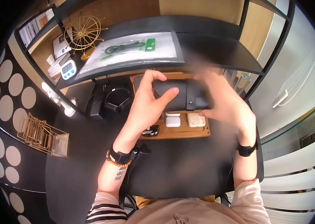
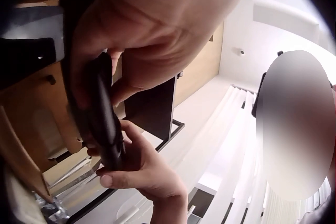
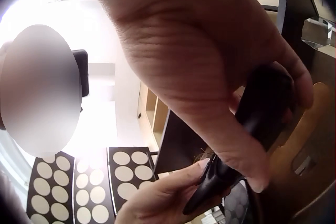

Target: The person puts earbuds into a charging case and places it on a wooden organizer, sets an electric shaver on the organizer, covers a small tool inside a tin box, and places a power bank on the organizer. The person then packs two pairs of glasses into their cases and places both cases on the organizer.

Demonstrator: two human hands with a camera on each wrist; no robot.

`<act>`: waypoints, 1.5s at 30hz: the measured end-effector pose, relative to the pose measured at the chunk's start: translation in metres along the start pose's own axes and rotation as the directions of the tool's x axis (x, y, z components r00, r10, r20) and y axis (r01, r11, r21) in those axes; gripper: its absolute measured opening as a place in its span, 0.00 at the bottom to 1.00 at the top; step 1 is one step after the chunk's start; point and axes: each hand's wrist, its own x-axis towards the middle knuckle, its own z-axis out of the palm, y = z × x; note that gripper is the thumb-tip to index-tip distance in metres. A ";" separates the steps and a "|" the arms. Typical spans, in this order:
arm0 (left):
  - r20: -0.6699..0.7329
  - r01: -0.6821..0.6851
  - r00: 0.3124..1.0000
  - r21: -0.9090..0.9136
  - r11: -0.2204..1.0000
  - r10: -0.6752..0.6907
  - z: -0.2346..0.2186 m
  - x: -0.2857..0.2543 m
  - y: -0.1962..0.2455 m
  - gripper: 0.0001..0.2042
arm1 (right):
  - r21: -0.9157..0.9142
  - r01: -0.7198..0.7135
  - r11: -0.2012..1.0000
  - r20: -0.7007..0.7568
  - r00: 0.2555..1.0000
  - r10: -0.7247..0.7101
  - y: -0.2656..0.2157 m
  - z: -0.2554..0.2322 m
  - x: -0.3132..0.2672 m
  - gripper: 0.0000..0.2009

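Note:
A dark soft case [image 1: 170,93] with a strap and small clasp is held up between both hands, above a wooden organizer tray [image 1: 181,135]. My left hand [image 1: 145,108] grips its left end, thumb on the near face and fingers around the far edge. At the opposite end my right hand [image 1: 230,102], blurred in the head view, grips it with the thumb low. Both wrist views show the case [image 2: 105,113] edge-on between fingers and thumbs. In the tray lie a white earbud case [image 1: 172,120], a cream square box [image 1: 196,120] and a black coiled item [image 1: 150,130].
A raised black shelf [image 1: 217,56] spans the back, bearing a clear bag [image 1: 127,48] with a cable inside. A digital timer [image 1: 68,70] and a gold wheel ornament [image 1: 84,33] stand left. A black round-cornered dish [image 1: 118,98] and a gold wire rack [image 1: 38,130] are on the desk.

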 end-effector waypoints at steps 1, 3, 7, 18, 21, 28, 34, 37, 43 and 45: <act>0.041 -0.031 0.999 0.243 0.969 0.021 0.000 -0.003 0.001 0.20 | -0.062 -0.052 0.997 0.011 0.999 0.053 0.006 0.005 -0.002 0.38; 0.051 -0.034 0.999 0.290 0.957 0.020 0.002 -0.007 0.013 0.23 | -0.068 -0.041 0.997 0.016 0.999 0.042 0.015 0.008 0.002 0.37; -0.077 -0.195 0.969 0.355 0.914 0.236 -0.004 -0.007 0.014 0.21 | -0.113 -0.142 0.983 0.142 0.977 0.157 0.016 0.013 0.005 0.36; -0.164 -0.185 0.960 0.246 0.952 0.229 -0.015 -0.011 0.033 0.17 | -0.450 -0.194 0.872 0.193 0.932 0.307 0.024 0.047 0.014 0.31; -0.173 -0.199 0.953 0.265 0.944 0.249 -0.015 -0.012 0.033 0.18 | -0.467 -0.175 0.867 0.142 0.953 0.269 0.025 0.050 0.012 0.29; -0.152 -0.215 0.953 0.274 0.937 0.263 -0.012 -0.012 0.034 0.17 | -0.314 -0.111 0.943 0.123 0.980 0.156 0.032 0.062 0.012 0.27; -0.035 -0.241 0.964 0.317 0.917 0.265 -0.006 -0.011 0.031 0.12 | -0.307 -0.142 0.941 0.127 0.974 0.188 0.034 0.061 0.015 0.29; 0.194 -0.288 0.954 0.371 0.883 0.229 0.001 -0.011 0.028 0.07 | -0.316 -0.146 0.937 0.140 0.970 0.198 0.034 0.061 0.016 0.31; 0.463 -0.447 0.863 0.508 0.736 0.204 0.019 -0.021 0.013 0.11 | -0.232 -0.091 0.969 0.009 0.995 0.095 0.024 0.035 0.006 0.24; 0.498 -0.449 0.848 0.493 0.746 0.182 0.018 -0.023 0.021 0.11 | -0.205 -0.063 0.977 -0.068 0.996 0.050 0.013 0.009 -0.003 0.22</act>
